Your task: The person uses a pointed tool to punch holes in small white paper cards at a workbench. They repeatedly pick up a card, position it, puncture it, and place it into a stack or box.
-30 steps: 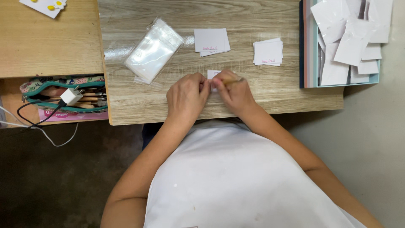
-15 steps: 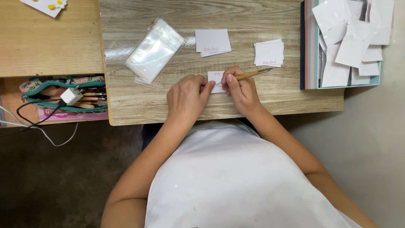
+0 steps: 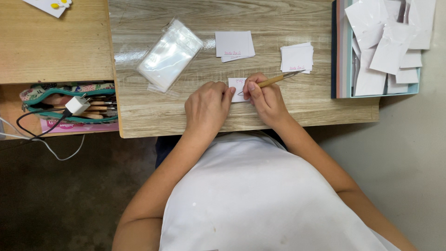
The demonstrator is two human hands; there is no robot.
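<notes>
pinning a small white card (image 3: 238,89) flat on the wooden counter (image 3: 288,109), the left hand (image 3: 206,109) presses its fingertips on the card's near-left edge, while the right hand (image 3: 265,98) has a closed pinch grip on a thin wooden-handled tool (image 3: 274,80), its tip at the card. the card looks light, thin and easily bent or creased, likely to slide on the glossy top; it seems best held by its edges. similar card stacks (image 3: 296,58) and a clear bag bundle (image 3: 169,56) lie beyond.

Single head-worn view, straight down, close above wooden desk (image 3: 186,116).
</notes>
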